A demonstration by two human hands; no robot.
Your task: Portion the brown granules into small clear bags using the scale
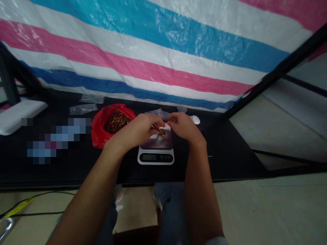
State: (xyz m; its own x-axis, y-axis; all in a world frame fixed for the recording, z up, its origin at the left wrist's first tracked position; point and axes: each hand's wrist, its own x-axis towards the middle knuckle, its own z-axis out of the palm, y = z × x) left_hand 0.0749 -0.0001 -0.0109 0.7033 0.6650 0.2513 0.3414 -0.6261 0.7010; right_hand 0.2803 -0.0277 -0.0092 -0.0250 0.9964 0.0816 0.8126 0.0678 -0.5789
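Observation:
A white kitchen scale (156, 160) with a metal top and dark display panel sits at the table's middle. On its plate stands a small, clear-looking cup (161, 137) with brown pieces in it. My left hand (144, 128) reaches over the scale from the left, its fingers pinched at the cup's edge; what they hold, if anything, is too small to name. From the right, my right hand (183, 125) hovers just behind the cup with fingertips pressed together. Anything between them is hidden. Left of the scale, a red plastic bag (98, 131) lies open, full of brown, seed-like pieces (116, 122).
Clear plastic bags (83, 109) lie at the back of the black table (230, 156). A white round object (195, 119) is beyond my right hand. At far left stands a white base (22, 115). Striped sheeting (153, 68) hangs behind; a black frame (268, 80) borders the right.

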